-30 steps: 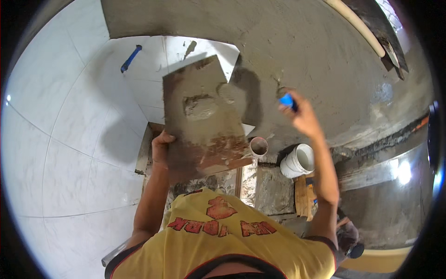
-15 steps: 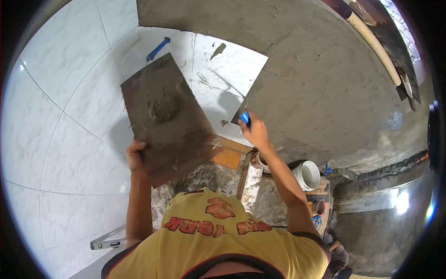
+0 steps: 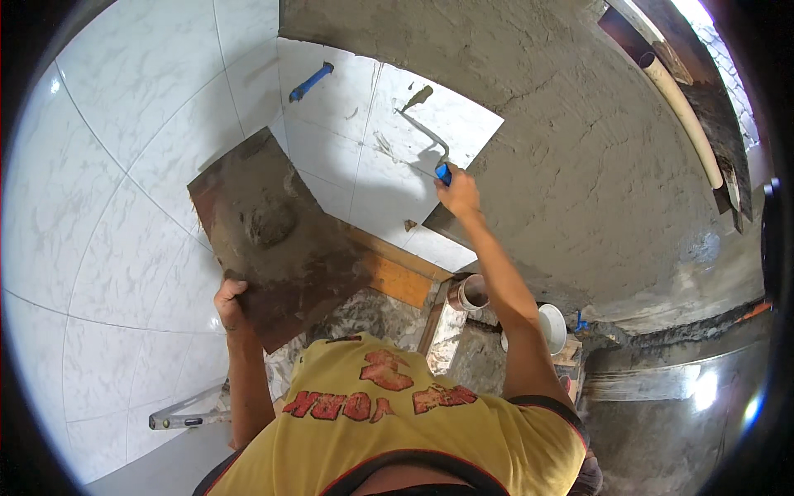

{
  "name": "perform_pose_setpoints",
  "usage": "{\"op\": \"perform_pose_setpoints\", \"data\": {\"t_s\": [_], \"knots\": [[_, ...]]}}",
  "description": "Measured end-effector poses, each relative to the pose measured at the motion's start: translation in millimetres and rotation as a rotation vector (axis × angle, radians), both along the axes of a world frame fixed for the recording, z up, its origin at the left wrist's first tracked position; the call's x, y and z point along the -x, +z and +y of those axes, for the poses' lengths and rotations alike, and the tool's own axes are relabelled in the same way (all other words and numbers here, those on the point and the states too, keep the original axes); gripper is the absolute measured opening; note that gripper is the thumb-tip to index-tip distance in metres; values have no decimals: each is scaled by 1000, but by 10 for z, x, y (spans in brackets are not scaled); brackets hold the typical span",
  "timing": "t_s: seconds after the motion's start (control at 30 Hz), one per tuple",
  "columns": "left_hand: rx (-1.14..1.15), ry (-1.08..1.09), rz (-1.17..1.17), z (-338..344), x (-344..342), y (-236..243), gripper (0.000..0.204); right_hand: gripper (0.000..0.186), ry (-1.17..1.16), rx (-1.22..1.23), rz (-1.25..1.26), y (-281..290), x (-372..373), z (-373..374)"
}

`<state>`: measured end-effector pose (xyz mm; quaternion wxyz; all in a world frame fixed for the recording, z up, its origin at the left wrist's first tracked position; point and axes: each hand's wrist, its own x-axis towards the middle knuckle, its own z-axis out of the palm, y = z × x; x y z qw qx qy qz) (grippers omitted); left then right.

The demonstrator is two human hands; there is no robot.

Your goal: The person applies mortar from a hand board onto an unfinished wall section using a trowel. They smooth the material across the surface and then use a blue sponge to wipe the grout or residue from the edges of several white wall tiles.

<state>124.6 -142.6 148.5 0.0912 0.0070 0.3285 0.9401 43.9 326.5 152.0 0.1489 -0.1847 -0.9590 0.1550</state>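
My left hand (image 3: 231, 302) grips the lower-left edge of a dark, mortar-stained board (image 3: 310, 256) bearing a lump of wet mortar (image 3: 266, 219). My right hand (image 3: 459, 192) is closed round the blue handle of a trowel (image 3: 430, 132), whose blade lies at the white wall tiles (image 3: 397, 190), near a grey smear of mortar (image 3: 419, 98). The tiles end beside grey rendered wall (image 3: 571, 182). A blue object (image 3: 311, 81) is on the tiles at the upper left of that section.
A small bucket (image 3: 472, 292) and a white bucket (image 3: 552, 329) stand low at right, by a wooden plank (image 3: 397, 281). A cream pipe (image 3: 686, 124) runs along the upper right. A metal level (image 3: 169, 420) is at lower left. Part of another person (image 3: 587, 477) shows at bottom right.
My right hand has moved left and up, bringing the trowel from the grey render onto the white tiles. My left hand and the board have shifted left and down, uncovering more tile.
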Motion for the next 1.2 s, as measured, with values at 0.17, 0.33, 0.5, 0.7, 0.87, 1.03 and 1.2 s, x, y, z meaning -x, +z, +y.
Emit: {"op": "perform_pose_setpoints", "data": {"t_s": [0.17, 0.33, 0.5, 0.7, 0.87, 1.03, 1.2], "knots": [[-8, -31, -5, 12, 84, 39, 67, 50, -32, -25, 104, 187, -92, 211], [160, 29, -47, 153, 85, 35, 65, 51, 3, -73, 220, 475, -174, 299], [-62, -69, -130, 304, 126, -103, 69, 48, 4, -132, 262, 896, -292, 438], [47, 12, -131, 363, 64, -117, 75, 46, 80, -146, 149, 1576, -302, 898], [-37, -16, -108, 492, -51, 78, 76, 49, 89, 169, -102, 2179, -142, 1190], [-69, -51, -133, 555, -100, 95, 76, 50, 47, 187, -236, 2814, -265, 1307], [16, -156, -110, 918, 109, 123, 68, 44, 152, -285, 223, 2524, -928, 976]]}}
